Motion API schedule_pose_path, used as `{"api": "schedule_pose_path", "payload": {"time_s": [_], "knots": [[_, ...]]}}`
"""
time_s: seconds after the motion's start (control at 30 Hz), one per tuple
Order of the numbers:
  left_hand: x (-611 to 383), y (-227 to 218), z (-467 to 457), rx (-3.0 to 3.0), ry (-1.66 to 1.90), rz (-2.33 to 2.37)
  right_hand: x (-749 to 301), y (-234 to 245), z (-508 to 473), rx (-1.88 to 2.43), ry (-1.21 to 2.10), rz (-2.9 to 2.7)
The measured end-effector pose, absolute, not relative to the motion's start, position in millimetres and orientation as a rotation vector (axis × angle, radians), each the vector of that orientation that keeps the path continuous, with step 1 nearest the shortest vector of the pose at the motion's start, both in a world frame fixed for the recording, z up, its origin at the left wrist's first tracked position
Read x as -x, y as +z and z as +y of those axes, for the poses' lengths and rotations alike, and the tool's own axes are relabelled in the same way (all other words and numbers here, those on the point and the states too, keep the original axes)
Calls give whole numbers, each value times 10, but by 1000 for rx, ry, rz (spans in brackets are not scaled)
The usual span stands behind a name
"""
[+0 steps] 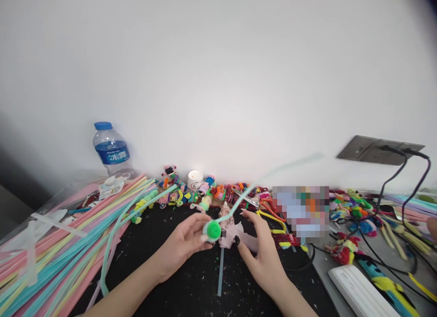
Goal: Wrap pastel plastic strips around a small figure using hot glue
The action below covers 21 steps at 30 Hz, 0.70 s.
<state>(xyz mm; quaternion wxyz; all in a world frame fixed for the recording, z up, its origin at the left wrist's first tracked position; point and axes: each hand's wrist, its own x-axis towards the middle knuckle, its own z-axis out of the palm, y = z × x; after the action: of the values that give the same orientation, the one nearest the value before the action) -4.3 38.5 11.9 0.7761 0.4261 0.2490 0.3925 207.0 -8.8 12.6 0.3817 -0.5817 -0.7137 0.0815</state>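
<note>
My left hand (182,244) pinches a small green coil of pipe cleaner (213,230) above the black mat (191,285). From the coil a long pale teal pipe cleaner tail (273,173) rises up and to the right, blurred by motion. My right hand (261,251), with dark nails, curls near the coil, its fingertips close to the teal strand. A pink glue gun (230,235) lies on the mat just behind the coil, with a clear glue stick (220,273) pointing toward me.
A big pile of pastel pipe cleaners (61,253) covers the left side. A water bottle (112,150) stands at the back left. Small colourful pipe-cleaner figures (205,191) line the wall. Black cables (392,203) and a white power strip (358,292) lie at right.
</note>
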Motion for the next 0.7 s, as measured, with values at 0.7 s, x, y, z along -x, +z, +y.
{"api": "schedule_pose_path", "payload": {"time_s": [0.7], "knots": [[-4,101,227,-1609,764,628,-2008,177,-142,1302,313,-1813]]}}
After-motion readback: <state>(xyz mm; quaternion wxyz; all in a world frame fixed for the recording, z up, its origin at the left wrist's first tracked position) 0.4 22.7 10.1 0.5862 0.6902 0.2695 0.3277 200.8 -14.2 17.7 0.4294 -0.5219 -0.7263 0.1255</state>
